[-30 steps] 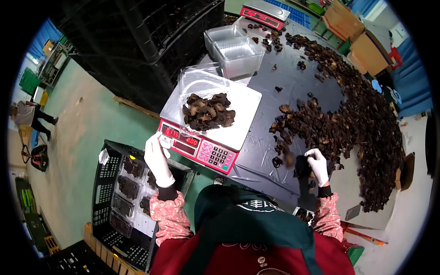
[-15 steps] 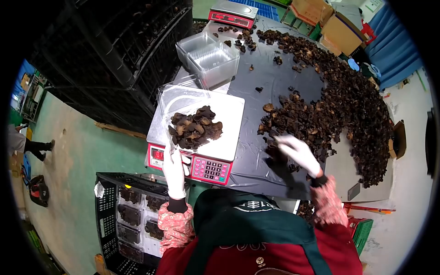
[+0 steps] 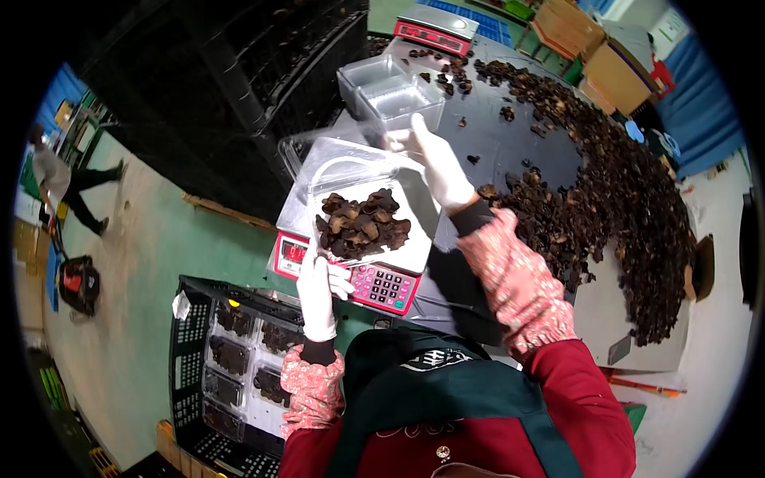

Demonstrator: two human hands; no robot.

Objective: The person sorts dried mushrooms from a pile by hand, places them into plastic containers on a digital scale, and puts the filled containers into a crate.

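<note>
A clear plastic box with dark wood ear mushrooms inside sits on a weighing scale with a red keypad front. My gloved left hand is at the box's near left corner, fingers curled against its edge. The hinged clear lid stands open at the box's far side. My gloved right hand is at the lid's right edge, with its fingertips closed on the plastic and one finger raised. Right of the scale spreads a large heap of loose wood ear mushrooms.
Stacked clear boxes stand behind the scale, and a second scale is farther back. Black crates tower at the left. A black crate below holds several filled boxes. A person walks at far left near a red-and-black machine.
My right hand has moved from the mushroom heap up and left to the box's lid. My left hand stays at the box's near corner. The person at far left has come further into view.
</note>
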